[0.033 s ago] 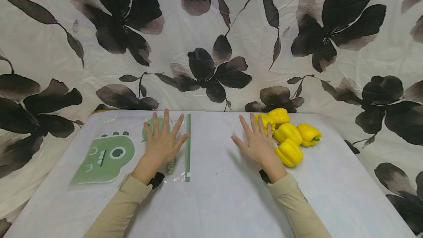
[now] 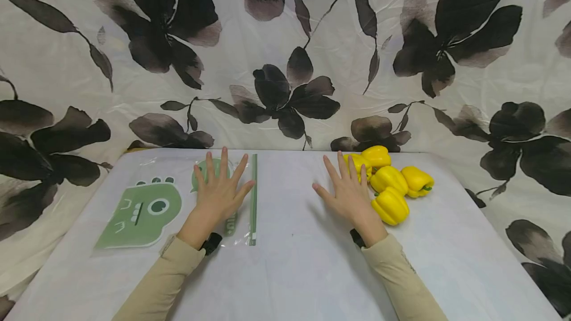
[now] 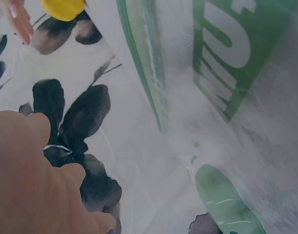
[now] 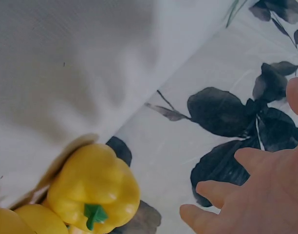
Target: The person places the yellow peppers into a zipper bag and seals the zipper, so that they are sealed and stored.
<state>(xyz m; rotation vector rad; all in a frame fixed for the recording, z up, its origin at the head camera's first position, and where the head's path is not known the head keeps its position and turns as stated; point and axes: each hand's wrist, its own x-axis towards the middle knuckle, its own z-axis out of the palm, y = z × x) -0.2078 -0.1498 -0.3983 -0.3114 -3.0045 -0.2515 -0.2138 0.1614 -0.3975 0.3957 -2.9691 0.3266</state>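
My left hand (image 2: 217, 197), fingers spread wide and holding nothing, hovers over the right part of a clear zip bag (image 2: 178, 237). The bag lies flat, printed with a green one-eyed monster, and its green zip strip (image 2: 254, 199) runs down the right edge. Also spread and bare, my right hand (image 2: 350, 197) is held above the table just left of several yellow bell peppers (image 2: 390, 206). Its fingers hide part of the rear left pepper (image 2: 357, 162). In the right wrist view one pepper (image 4: 98, 183) shows a green stem.
A white cloth covers the table (image 2: 285, 271). Behind its far edge hangs a pale curtain (image 2: 366, 108) with dark flower prints. Each wrist wears a black strap (image 2: 211, 242) below a beige sleeve (image 2: 162, 281).
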